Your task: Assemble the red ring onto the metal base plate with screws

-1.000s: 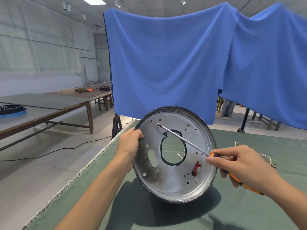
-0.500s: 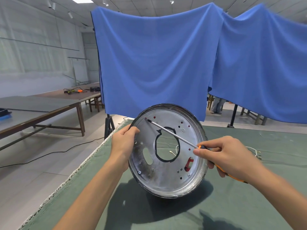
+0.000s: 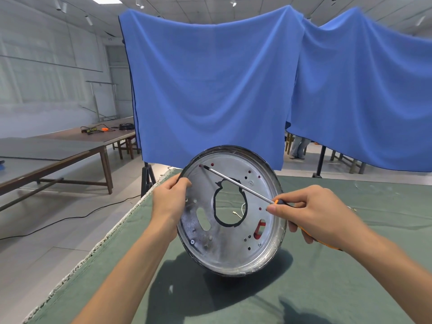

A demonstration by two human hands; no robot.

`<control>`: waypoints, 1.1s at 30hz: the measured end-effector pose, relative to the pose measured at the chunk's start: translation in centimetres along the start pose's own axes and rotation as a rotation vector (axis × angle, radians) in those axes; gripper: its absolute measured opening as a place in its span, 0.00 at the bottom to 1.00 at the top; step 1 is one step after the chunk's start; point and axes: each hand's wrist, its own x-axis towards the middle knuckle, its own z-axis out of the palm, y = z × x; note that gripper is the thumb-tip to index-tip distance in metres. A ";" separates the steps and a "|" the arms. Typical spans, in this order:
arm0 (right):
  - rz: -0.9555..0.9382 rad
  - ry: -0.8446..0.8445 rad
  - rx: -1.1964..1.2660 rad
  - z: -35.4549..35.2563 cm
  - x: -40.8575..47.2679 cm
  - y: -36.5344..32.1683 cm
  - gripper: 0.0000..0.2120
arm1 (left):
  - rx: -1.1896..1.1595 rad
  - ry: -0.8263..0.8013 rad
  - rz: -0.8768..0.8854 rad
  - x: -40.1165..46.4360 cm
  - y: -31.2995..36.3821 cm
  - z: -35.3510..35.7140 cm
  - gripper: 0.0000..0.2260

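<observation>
— Metal base plate (image 3: 230, 251)?
— Centre of frame, tilted on edge over the green cloth (image 3: 350, 288), gripped at its left rim by the left hand (image 3: 169, 202).
— Right hand (image 3: 313, 216)?
— Right of centre, pinching the screwdriver (image 3: 236, 183); tip at a red-showing hole, upper left of the plate.

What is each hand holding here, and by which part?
The left hand grips the metal base plate by its left rim. The right hand pinches the screwdriver at its orange handle.

Green-clothed table (image 3: 350, 265), plate (image 3: 233, 230) edge resting
</observation>
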 end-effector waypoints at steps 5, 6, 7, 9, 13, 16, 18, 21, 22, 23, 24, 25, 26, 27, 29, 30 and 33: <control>0.000 0.014 -0.040 -0.4 -0.3 -0.3 0.11 | 0.014 0.003 0.028 -0.1 0.1 0.1 0.05; 0.003 0.012 -0.047 -0.5 -0.4 -0.4 0.11 | 0.016 0.005 0.036 -0.1 0.1 0.1 0.05; 0.006 0.011 -0.052 -0.6 -0.4 -0.5 0.11 | 0.018 0.006 0.041 -0.1 0.1 0.1 0.05; 0.010 0.011 -0.061 -0.7 -0.5 -0.6 0.12 | 0.020 0.005 0.048 -0.2 0.1 0.2 0.04; 0.012 0.016 -0.090 -0.9 -0.6 -0.8 0.13 | 0.021 0.005 0.049 -0.3 0.1 0.1 0.05; 0.012 0.015 -0.113 -1.0 -0.7 -1.0 0.13 | 0.020 0.002 0.043 -0.4 0.1 0.1 0.05; 0.011 0.019 -0.118 -1.0 -0.7 -1.1 0.13 | 0.022 0.005 0.036 -0.4 0.1 0.1 0.06; 0.005 0.028 -0.130 -1.1 -0.7 -1.1 0.14 | 0.025 0.007 0.034 -0.4 0.1 0.1 0.07; 0.003 0.031 -0.136 -1.1 -0.7 -1.1 0.14 | 0.030 0.005 0.034 -0.4 0.1 0.1 0.06; 0.003 0.032 -0.140 -1.1 -0.7 -1.2 0.14 | 0.034 0.004 0.033 -0.4 0.1 0.1 0.06; 0.004 0.033 -0.142 -1.1 -0.7 -1.2 0.14 | 0.037 0.002 0.031 -0.4 0.1 0.0 0.07; 0.008 0.033 -0.146 -1.1 -0.8 -1.2 0.13 | 0.040 0.001 0.030 -0.3 0.0 0.0 0.08; 0.011 0.033 -0.151 -1.1 -0.8 -1.3 0.13 | 0.042 0.002 0.028 -0.3 0.0 0.0 0.09; 0.014 0.033 -0.154 -1.1 -0.8 -1.3 0.13 | 0.045 0.003 0.028 -0.3 0.0 0.0 0.09; 0.021 0.031 -0.152 -1.1 -0.8 -1.4 0.13 | 0.046 0.009 0.029 -0.3 0.0 0.0 0.09; 0.023 0.029 -0.150 -1.1 -0.8 -1.5 0.13 | 0.047 0.011 0.030 -0.4 0.0 0.0 0.08; 0.032 0.019 -0.158 -1.3 -1.0 -2.0 0.13 | 0.072 0.010 0.044 -0.6 0.1 0.1 0.08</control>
